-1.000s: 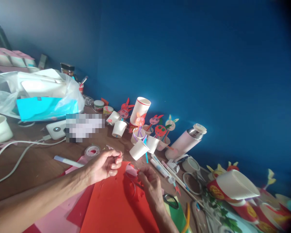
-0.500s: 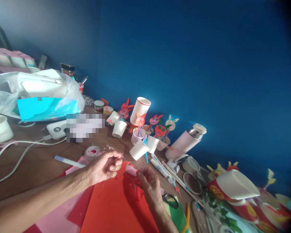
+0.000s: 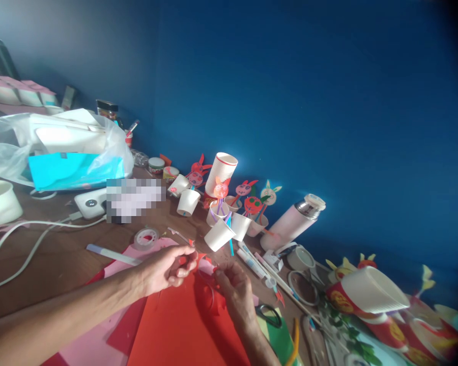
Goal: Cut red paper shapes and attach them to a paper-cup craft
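Observation:
Above the upper left corner of a red paper sheet, my left hand is closed with thumb and index finger pinched; what lies between them is too small to make out. To its right my right hand is also closed in a pinch, beside a pink paper piece and red scraps; its fingertips seem to be on something small and red that I cannot name. The hands are a little apart. Pink paper lies under my left forearm.
A tape roll and a marker lie left of the hands. White cups with paper rabbit faces on straws stand beyond, near a thermos. Scissors are at the right. A plastic bag and cables occupy the left.
My left hand has moved slightly right and down, and its fingers have shifted. My right hand has barely moved.

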A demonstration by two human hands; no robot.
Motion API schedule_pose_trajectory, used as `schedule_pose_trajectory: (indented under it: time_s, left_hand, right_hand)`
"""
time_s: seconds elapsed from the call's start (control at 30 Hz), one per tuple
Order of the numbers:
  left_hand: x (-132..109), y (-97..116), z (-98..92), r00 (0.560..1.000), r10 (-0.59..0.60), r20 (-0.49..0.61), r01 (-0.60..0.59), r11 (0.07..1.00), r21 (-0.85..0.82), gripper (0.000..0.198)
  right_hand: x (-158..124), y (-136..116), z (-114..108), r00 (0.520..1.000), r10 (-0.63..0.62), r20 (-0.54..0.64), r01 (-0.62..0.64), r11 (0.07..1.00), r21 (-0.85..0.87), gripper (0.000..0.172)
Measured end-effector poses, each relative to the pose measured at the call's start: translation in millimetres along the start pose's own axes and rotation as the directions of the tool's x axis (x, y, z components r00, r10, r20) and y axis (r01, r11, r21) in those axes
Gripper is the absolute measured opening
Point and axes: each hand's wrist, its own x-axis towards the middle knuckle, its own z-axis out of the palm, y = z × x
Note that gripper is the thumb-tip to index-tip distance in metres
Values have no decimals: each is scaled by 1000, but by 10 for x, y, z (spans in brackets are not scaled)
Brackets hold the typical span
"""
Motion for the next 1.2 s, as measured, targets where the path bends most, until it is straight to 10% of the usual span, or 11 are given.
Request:
schedule_pose_trajectory:
  time_s: [0.33,0.8,0.9,0.97,1.2]
  left_hand:
    - [-174,53,165,980,199,12,-168,794,584,28]
    - [-146,60,124,937,338,87,-314,709,632,18]
    - [-111,98,84,949,315,-8,-268,820,505,17]
    - [-66,102,36,948,315,-36,-275,873,402,17]
    - [-26,62,-10,953,304,-19,-283,907,311,18]
  right_hand:
    - [-48,-128,162,1000,-14,0,14,999,-30,9]
    - [-154,-179,304,997,-70,27,74,982,-176,13]
    - [-246,-130,412,969,-216,119,246,889,-387,13]
    - [-324,-91,505,881,-375,290,472,641,-605,13]
    - [-464,-17,594,748,-424,511,660,397,-637,24]
